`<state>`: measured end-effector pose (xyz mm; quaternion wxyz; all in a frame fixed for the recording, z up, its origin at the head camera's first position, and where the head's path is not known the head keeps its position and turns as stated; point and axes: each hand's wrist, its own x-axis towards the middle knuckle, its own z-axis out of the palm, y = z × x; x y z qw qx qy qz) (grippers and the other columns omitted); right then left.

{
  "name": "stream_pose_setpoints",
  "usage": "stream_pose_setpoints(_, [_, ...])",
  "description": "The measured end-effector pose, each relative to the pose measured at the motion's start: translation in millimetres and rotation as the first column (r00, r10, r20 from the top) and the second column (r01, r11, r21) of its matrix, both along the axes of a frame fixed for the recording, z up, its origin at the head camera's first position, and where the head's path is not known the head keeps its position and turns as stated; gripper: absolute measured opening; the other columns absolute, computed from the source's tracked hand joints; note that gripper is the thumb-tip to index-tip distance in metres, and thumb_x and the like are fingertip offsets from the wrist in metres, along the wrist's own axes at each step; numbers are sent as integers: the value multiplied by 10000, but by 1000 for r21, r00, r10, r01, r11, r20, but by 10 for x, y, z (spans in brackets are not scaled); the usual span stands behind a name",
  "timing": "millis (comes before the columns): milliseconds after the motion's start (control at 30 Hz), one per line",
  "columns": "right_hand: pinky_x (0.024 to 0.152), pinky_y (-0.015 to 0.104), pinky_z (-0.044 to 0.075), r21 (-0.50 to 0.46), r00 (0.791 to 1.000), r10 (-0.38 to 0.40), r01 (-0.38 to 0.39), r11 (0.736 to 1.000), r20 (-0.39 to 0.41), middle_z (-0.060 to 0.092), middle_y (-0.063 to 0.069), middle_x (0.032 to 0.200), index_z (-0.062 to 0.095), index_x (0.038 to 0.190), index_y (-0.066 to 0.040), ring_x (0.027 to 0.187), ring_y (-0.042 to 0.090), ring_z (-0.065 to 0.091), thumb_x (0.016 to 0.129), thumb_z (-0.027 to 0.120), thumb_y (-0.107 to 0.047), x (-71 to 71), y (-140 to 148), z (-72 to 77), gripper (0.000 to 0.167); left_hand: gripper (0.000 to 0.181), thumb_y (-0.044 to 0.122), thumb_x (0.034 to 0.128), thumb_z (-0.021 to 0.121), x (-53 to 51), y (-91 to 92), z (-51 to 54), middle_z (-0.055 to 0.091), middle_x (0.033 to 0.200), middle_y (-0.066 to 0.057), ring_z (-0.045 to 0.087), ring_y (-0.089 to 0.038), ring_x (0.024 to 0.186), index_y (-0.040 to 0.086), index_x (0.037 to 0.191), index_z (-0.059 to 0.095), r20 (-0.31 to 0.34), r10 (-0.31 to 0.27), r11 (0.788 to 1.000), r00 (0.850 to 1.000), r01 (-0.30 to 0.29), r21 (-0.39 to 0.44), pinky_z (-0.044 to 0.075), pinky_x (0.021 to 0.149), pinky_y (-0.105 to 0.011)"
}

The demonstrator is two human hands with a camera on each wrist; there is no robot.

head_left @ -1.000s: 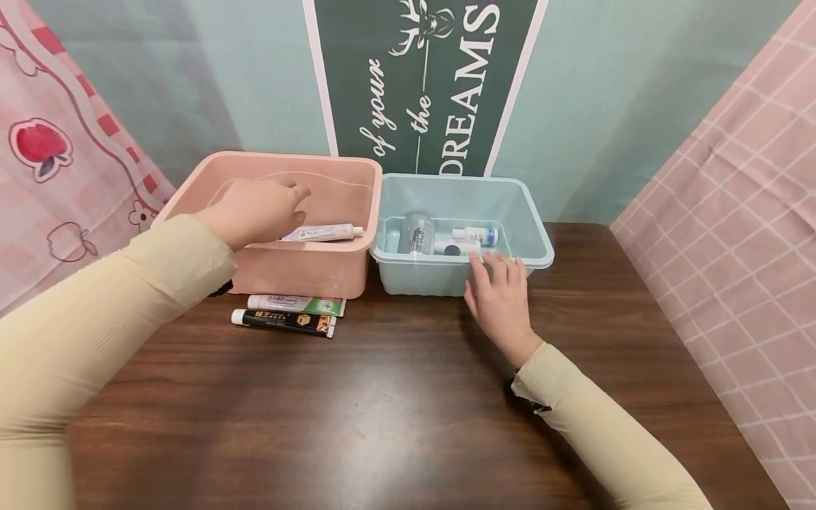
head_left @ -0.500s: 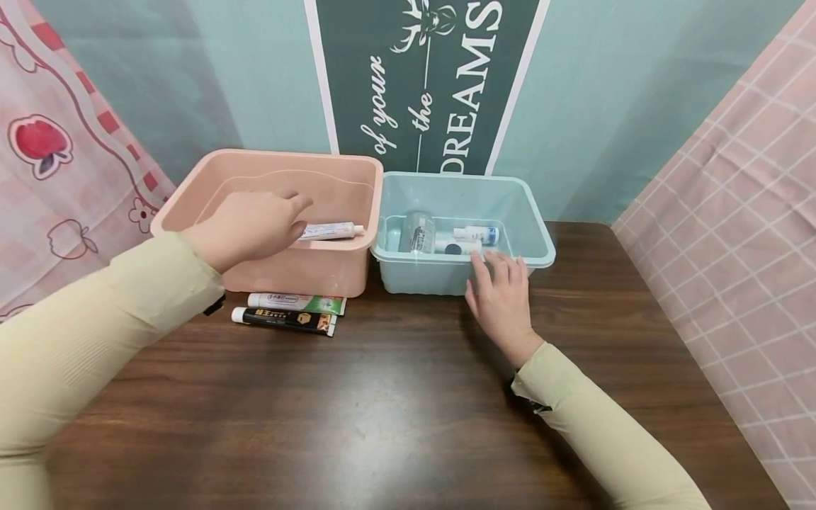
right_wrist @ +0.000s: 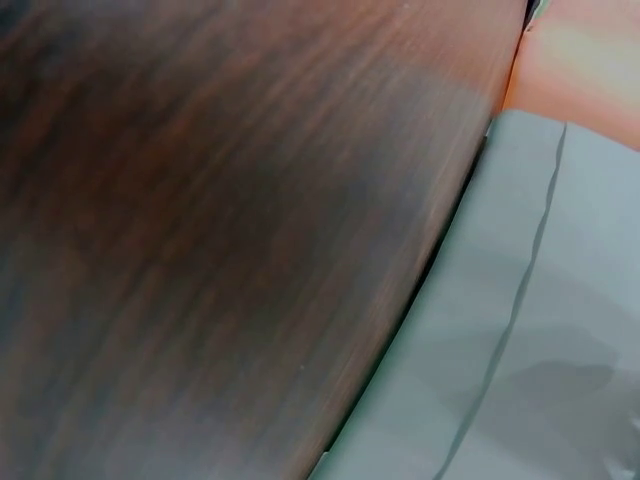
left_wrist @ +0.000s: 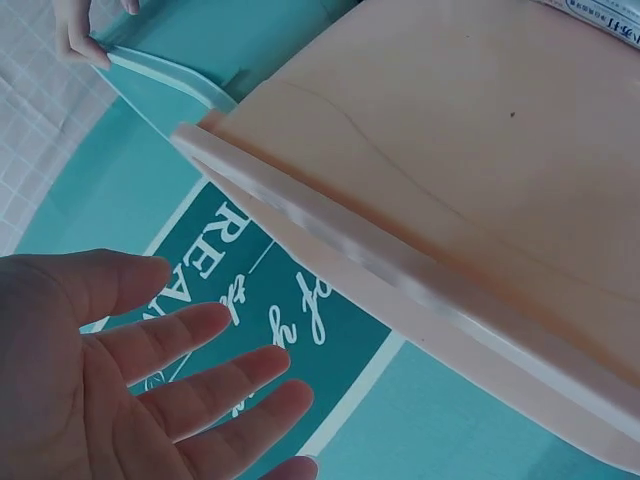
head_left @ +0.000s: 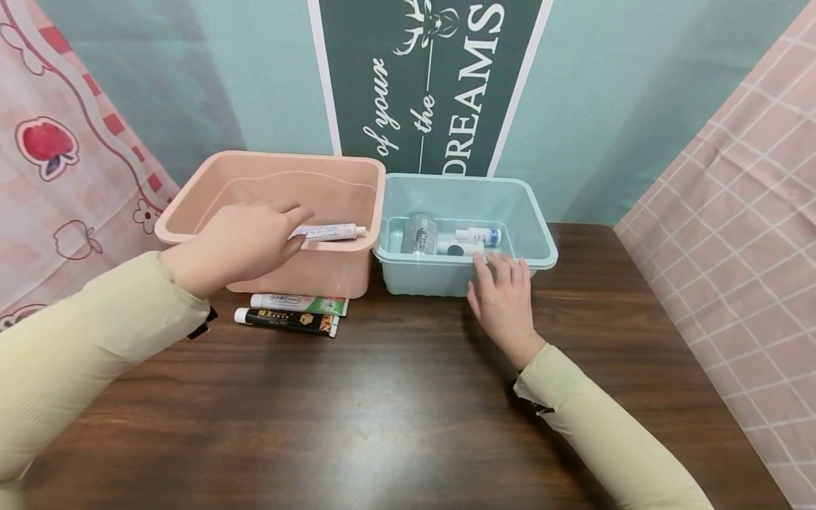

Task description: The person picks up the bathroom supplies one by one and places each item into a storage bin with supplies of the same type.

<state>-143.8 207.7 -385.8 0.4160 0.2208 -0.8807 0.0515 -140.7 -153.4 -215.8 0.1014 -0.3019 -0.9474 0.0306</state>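
My left hand (head_left: 239,241) hovers over the front rim of the pink bin (head_left: 319,273), its fingers spread and holding nothing; the left wrist view shows the palm and loose fingers (left_wrist: 190,335). A white toothpaste tube (head_left: 328,231) lies in that bin, just beyond the fingertips. At the front rim of the light blue bin (head_left: 414,278), my right hand (head_left: 505,304) rests with relaxed fingers touching the edge. Inside the blue bin lie a clear bottle (head_left: 421,234) and two small white bottles, one with a blue end (head_left: 487,236). The right hand is outside the right wrist view.
In front of the pink bin, a green-and-white toothpaste tube (head_left: 299,304) and a black toothpaste tube (head_left: 287,320) lie side by side on the dark wooden table (head_left: 382,411). The bins stand side by side against a green cloth backdrop (head_left: 274,78). Pink cloths hang at both sides.
My left hand has drawn back slightly toward the front left over the pink bin, its forearm lower. The right hand stays at the blue bin's rim.
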Motion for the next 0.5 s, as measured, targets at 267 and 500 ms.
stream_pose_setpoints(267, [971, 619, 285, 2, 1000, -3, 3, 1000, 11, 484, 255, 1153, 519, 1238, 8, 1066, 429, 450, 795, 669, -143, 0, 2, 8, 493, 260, 138, 881, 559, 92, -50, 7, 596, 988, -114, 603, -311, 731, 55, 1127, 567, -15, -1, 999, 1000, 1, 32, 483, 607, -486])
stream_pose_setpoints(500, [939, 626, 310, -16, 1000, 8, -8, 1000, -12, 494, 254, 1142, 528, 1230, 5, 1051, 436, 458, 771, 690, -130, -5, -4, -5, 505, 284, 132, 857, 600, 162, -119, -74, 610, 983, -132, 606, -348, 795, 34, 1121, 576, -91, -45, 997, 995, 51, 66, 486, 648, -501])
